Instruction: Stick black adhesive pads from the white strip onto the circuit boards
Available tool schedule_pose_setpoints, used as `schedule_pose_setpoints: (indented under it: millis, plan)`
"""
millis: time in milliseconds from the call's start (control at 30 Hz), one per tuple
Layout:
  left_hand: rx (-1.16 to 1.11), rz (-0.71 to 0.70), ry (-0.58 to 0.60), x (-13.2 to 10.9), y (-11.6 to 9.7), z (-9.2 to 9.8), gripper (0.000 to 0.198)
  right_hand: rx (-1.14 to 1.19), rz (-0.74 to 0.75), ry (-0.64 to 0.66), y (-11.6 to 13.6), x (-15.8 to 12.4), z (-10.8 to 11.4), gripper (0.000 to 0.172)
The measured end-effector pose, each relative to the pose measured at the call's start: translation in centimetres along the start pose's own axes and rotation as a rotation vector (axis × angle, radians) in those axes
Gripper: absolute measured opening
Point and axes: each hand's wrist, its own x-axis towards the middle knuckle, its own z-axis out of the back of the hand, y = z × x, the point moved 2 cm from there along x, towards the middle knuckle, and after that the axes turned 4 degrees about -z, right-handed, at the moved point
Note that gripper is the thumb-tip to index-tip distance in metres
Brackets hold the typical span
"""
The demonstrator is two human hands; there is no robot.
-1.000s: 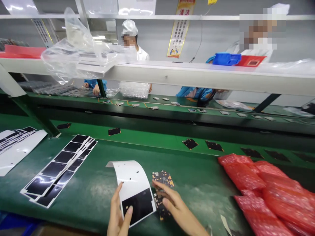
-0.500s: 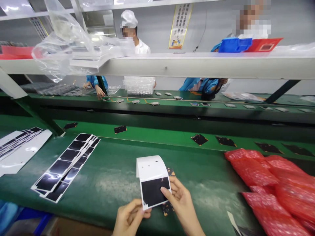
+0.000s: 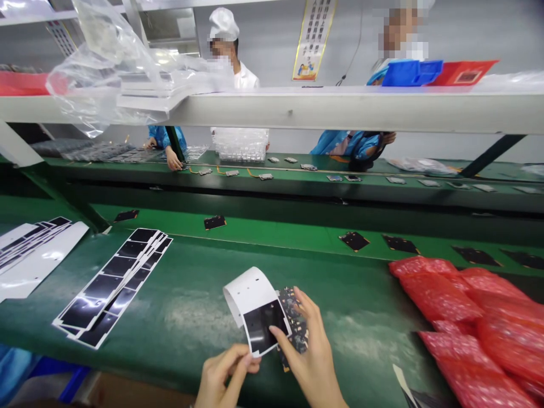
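Note:
A white-backed sheet [image 3: 250, 289] with a black rectangular sticker [image 3: 261, 328] on its near part curls up at its far end. My left hand [image 3: 225, 374] is closed in a pinch on the near corner of this sticker sheet. My right hand [image 3: 314, 354] is open, its thumb resting on the sticker's right edge and its fingers stretched along the right side of a circuit board [image 3: 293, 311]. The board, dark with small gold-coloured patches, lies on the green bench and is partly hidden by the sheet and my right hand.
Strips of black stickers [image 3: 123, 277] lie on the left, beside more sheets [image 3: 46, 260]. Red bubble-wrap bags [image 3: 450, 306] fill the right. Dark boards [image 3: 355, 241] lie along the green belt [image 3: 276, 232]. A shelf [image 3: 340, 110] crosses above; co-workers are behind it.
My right fingers have moved from behind the sheet to the circuit board's right side, spreading apart. The sheet has tilted and shifted left, exposing more of the board. Boards on the belt have moved right.

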Motion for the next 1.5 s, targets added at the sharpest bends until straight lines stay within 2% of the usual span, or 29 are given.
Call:
schedule_pose_setpoints:
  millis: [33, 100, 167, 267, 400, 600, 767, 867, 900, 1000, 1067, 1133, 1167, 1233, 1267, 1333, 1367, 1433, 1467, 1500]
  plan:
    - [0.05, -0.066, 0.006, 0.0, 0.0, 0.0, 0.021, -0.102, 0.173, -0.017, 0.9, -0.2, 0.1, 0.047]
    - [0.152, -0.215, 0.027, 0.2, -0.2, 0.0, 0.019, -0.22, 0.467, 0.065, 2.6, -0.6, 0.2, 0.026]
    - [0.238, -0.356, 0.051, 0.6, -0.4, -0.1, 0.02, -0.267, 0.617, 0.153, 3.9, -0.7, 0.3, 0.017]
    - [0.303, -0.472, 0.062, 1.2, -1.2, -0.3, 0.02, -0.29, 0.636, 0.179, 4.9, -0.5, 0.4, 0.017]
    - [0.334, -0.486, 0.068, 1.6, -2.1, -0.6, 0.02, -0.289, 0.613, 0.211, 5.1, -0.3, 0.3, 0.019]
    - [0.325, -0.466, 0.091, 1.1, -0.6, -0.8, 0.02, -0.304, 0.579, 0.243, 4.8, -0.5, -0.3, 0.022]
    - [0.275, -0.353, 0.112, 0.6, -0.1, -1.1, 0.018, -0.223, 0.527, 0.231, 4.1, -0.4, -0.3, 0.022]
    - [-0.035, -0.106, 0.029, 0.4, 0.3, -1.7, 0.014, -0.224, 0.536, 0.22, 3.8, -0.8, -0.6, 0.022]
    - [-0.18, -0.002, -0.035, 0.2, 0.6, -1.9, 0.023, -0.228, 0.552, 0.22, 3.7, -1.0, -0.8, 0.023]
    - [-0.446, 0.217, -0.19, -0.3, 1.8, -2.5, 0.072, -0.219, 0.583, 0.223, 3.3, -1.8, -1.4, 0.022]
    - [-0.471, 0.278, -0.205, -0.5, 2.4, -2.7, 0.089, -0.147, 0.534, 0.253, 2.8, -2.2, -1.9, 0.023]
    - [-0.464, 0.295, -0.21, -0.6, 2.7, -2.6, 0.099, -0.001, 0.403, 0.281, 2.0, -2.2, -2.2, 0.022]
    - [-0.457, 0.291, -0.216, -0.7, 2.7, -2.5, 0.102, 0.093, 0.29, 0.29, 1.4, -1.9, -2.2, 0.018]
    - [-0.442, 0.273, -0.222, -0.7, 2.4, -2.1, 0.105, 0.281, -0.028, 0.296, 0.0, -1.0, -1.7, 0.011]
    - [-0.43, 0.26, -0.225, -0.6, 2.2, -2.0, 0.105, 0.368, -0.205, 0.28, -0.7, -0.5, -1.2, 0.014]
    - [-0.38, 0.232, -0.247, -0.5, 1.7, -1.6, 0.104, 0.528, -0.482, 0.163, -2.0, 0.6, 0.4, 0.025]
    - [-0.332, 0.218, -0.268, -0.4, 1.5, -1.4, 0.101, 0.585, -0.547, 0.051, -2.4, 1.0, 1.3, 0.029]
    - [-0.179, 0.171, -0.291, -0.2, 1.1, -1.0, 0.086, 0.585, -0.533, -0.24, -2.7, 1.3, 3.2, 0.031]
    - [-0.082, 0.135, -0.274, 0.0, 0.9, -0.9, 0.073, 0.508, -0.479, -0.341, -2.4, 1.1, 3.8, 0.027]
    - [0.009, 0.095, -0.237, 0.1, 0.9, -0.9, 0.059, 0.392, -0.398, -0.388, -1.9, 0.7, 3.9, 0.021]
